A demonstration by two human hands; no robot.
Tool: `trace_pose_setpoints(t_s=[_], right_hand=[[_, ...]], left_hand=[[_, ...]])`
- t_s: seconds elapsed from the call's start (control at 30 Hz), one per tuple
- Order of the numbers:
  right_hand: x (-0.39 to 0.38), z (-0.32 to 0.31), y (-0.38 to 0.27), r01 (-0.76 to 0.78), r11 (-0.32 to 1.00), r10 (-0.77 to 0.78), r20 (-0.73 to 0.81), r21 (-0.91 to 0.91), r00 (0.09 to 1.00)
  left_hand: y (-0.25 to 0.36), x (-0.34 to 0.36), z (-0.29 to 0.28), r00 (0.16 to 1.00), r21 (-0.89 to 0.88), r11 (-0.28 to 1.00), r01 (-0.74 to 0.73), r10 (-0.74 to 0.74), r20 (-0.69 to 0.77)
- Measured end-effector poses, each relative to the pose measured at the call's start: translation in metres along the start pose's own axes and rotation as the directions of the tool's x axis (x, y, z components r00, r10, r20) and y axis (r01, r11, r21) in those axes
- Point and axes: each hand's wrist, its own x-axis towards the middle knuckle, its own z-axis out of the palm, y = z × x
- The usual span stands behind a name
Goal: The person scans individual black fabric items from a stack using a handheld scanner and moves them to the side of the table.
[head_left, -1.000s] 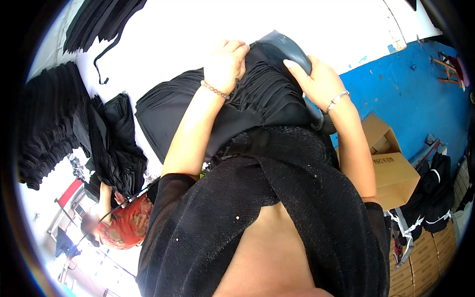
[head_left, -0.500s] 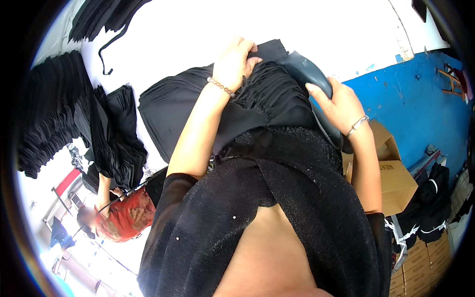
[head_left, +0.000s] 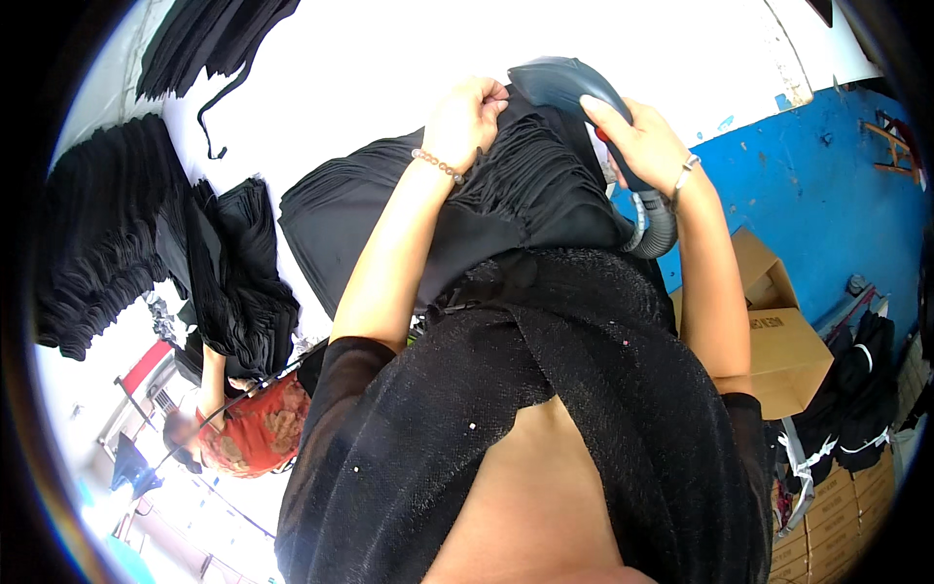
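A thick stack of black fabric pieces (head_left: 336, 209) lies on the white table in front of me, its layered edges fanned out. At the stack's far edge my left hand (head_left: 465, 125) has its fingers closed on the black fabric. My right hand (head_left: 644, 144) grips the handle of a dark handheld garment steamer (head_left: 562, 84), which has a red button under the fingers. The steamer's head is over the far right end of the stack, just right of my left fingers. A grey ribbed hose (head_left: 657, 232) curves down from the handle. Whether the head touches fabric, I cannot tell.
More black fabric piles (head_left: 92, 234) hang at the table's left edge, with another bundle (head_left: 214, 39) at the far left. A person in a red top (head_left: 258, 428) works beyond them. Cardboard boxes (head_left: 783, 360) stand to my right, near the blue wall (head_left: 769, 185).
My right hand has swung the steamer up and left, so its head is now over the stack's far end. The hose has come into fuller view. My left hand has barely moved.
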Motion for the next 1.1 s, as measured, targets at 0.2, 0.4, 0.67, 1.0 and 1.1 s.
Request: trace_pose_setpoints(t_s=[0.2, 0.4, 0.67, 1.0, 1.1], right_hand=[[-0.018, -0.012, 0.019, 0.03, 0.995, -0.028, 0.017, -0.094, 0.999], [-0.005, -0.004, 0.013, 0.023, 1.0, -0.023, -0.009, 0.007, 1.0], [0.012, -0.002, 0.006, 0.045, 0.999, -0.045, -0.008, -0.005, 0.999], [0.015, -0.001, 0.013, 0.132, 0.986, -0.134, 0.011, 0.105, 0.991], [-0.006, -0.005, 0.024, 0.096, 0.993, -0.1, 0.061, 0.069, 0.993]], left_hand=[[0.008, -0.017, -0.027, 0.984, -0.218, 0.976, 0.013, 0.025, 0.175], [0.012, -0.007, -0.048, 0.893, -0.248, 0.919, 0.306, -0.187, 0.41], [-0.004, 0.017, 0.009, 0.993, -0.043, 0.994, -0.104, 0.101, -0.063], [-0.027, 0.026, 0.021, 0.994, -0.29, 0.957, 0.005, 0.027, 0.105], [-0.002, 0.02, 0.016, 0.99, -0.442, 0.887, 0.131, -0.092, 0.109]])
